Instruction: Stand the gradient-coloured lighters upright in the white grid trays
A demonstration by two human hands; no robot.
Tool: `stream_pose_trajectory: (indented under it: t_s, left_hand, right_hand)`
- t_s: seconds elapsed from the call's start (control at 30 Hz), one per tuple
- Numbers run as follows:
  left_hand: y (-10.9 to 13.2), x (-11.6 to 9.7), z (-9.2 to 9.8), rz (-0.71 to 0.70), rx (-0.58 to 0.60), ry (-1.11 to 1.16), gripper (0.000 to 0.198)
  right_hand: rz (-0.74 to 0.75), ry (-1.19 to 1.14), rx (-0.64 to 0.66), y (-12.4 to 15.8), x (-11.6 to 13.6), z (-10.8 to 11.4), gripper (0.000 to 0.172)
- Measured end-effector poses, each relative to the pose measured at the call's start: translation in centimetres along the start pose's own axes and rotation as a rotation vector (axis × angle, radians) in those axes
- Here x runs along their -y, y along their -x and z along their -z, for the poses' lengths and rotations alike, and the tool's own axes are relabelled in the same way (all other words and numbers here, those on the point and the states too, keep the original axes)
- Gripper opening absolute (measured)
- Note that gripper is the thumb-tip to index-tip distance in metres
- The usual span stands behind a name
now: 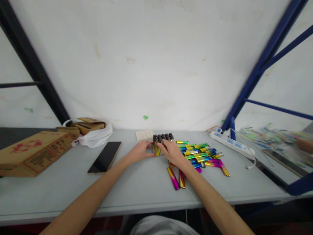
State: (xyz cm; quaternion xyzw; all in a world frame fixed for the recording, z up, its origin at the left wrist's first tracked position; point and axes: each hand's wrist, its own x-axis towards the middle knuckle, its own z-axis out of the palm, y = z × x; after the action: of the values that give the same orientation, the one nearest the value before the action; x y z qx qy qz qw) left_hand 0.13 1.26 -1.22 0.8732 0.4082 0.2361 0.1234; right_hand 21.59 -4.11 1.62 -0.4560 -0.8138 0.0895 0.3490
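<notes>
A close group of what look like lighters with black tops (pixel 163 136) stands upright at the middle of the table. My left hand (pixel 140 151) is closed against the group's left side, its fingertips and thumb at the lighter nearest it. From the right, my right hand (pixel 171 151) reaches over the group's front, its fingers bent at a shiny yellow lighter (pixel 158 152) between the hands. The fingers partly hide this lighter. Many shiny metallic lighter casings (pixel 200 156) in yellow, green, blue and purple lie loosely piled beside my right hand. Two more casings, one yellow and purple (pixel 173 178), lie nearer the table's front.
Behind my left hand lies a white gridded tray (pixel 144 134). A dark phone (pixel 105 157), a white plastic bag (pixel 94 137) and cardboard boxes (pixel 36 151) are on the left. On the right are a power strip (pixel 232 142) and a blue frame (pixel 255 73); beyond it, another person's hand (pixel 304 144) shows.
</notes>
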Motion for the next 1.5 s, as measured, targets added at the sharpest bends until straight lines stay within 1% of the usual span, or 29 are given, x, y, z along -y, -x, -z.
stream_pose_trajectory:
  t_s: [0.07,0.13,0.23,0.43,0.53,0.7,0.83,0.9,0.97,1.03,1.13,1.23,1.27,1.37,1.5]
  left_hand:
    - [0.0,0.2,0.1,-0.01,0.015,-0.009,0.055]
    - [0.0,0.3,0.1,-0.018,0.023,-0.015,0.058]
    - [0.0,0.3,0.1,-0.031,0.02,-0.022,0.058]
    - [0.0,-0.2,0.3,-0.03,0.036,-0.04,0.056]
    - [0.0,-0.3,0.3,-0.03,0.032,-0.033,0.055]
    - [0.0,-0.2,0.3,-0.026,0.031,-0.008,0.056]
    - [0.0,-0.1,0.3,-0.015,0.033,-0.029,0.056]
    - [0.0,0.0,0.3,-0.009,0.036,-0.044,0.057]
    - [0.1,0.0,0.4,-0.009,0.034,-0.045,0.058]
    - [0.1,-0.1,0.5,-0.004,0.032,-0.033,0.06]
    - [0.0,-0.2,0.7,0.01,0.039,-0.005,0.06]
    - [-0.2,-0.2,0.9,0.002,0.042,0.004,0.059]
    - [-0.2,-0.1,0.9,-0.002,0.044,0.0,0.058]
    - [-0.4,0.2,0.9,-0.011,0.047,-0.016,0.057]
    - [-0.4,0.6,0.8,-0.018,0.04,-0.033,0.063]
  right_hand:
    - [-0.059,0.008,0.002,0.0,-0.2,-0.3,0.033]
    - [-0.085,-0.007,-0.022,-0.1,-0.4,-0.6,0.031]
    - [-0.068,-0.017,-0.034,-0.2,-0.7,-0.9,0.027]
    - [-0.024,0.075,0.002,-0.3,-0.4,-1.5,0.024]
    - [-0.005,0.16,0.033,-0.3,0.0,-1.7,0.022]
    - [-0.035,0.394,0.045,-0.5,0.9,-2.4,0.033]
    - [-0.036,0.401,0.046,-0.5,1.3,-2.3,0.031]
    - [-0.025,0.361,0.062,-0.5,0.9,-1.4,0.03]
    - [-0.023,0.291,0.077,-0.5,-0.1,0.4,0.032]
    - [-0.033,0.187,0.07,-0.3,-1.9,2.9,0.034]
    - [-0.079,0.038,0.026,0.6,-5.4,7.3,0.029]
    - [-0.176,0.001,0.158,2.5,-8.6,11.1,0.023]
    - [-0.184,0.008,0.168,3.2,-9.4,12.0,0.022]
    - [-0.191,0.03,0.206,5.1,-10.8,13.4,0.022]
    - [-0.164,0.024,0.312,5.9,-10.8,13.2,0.02]
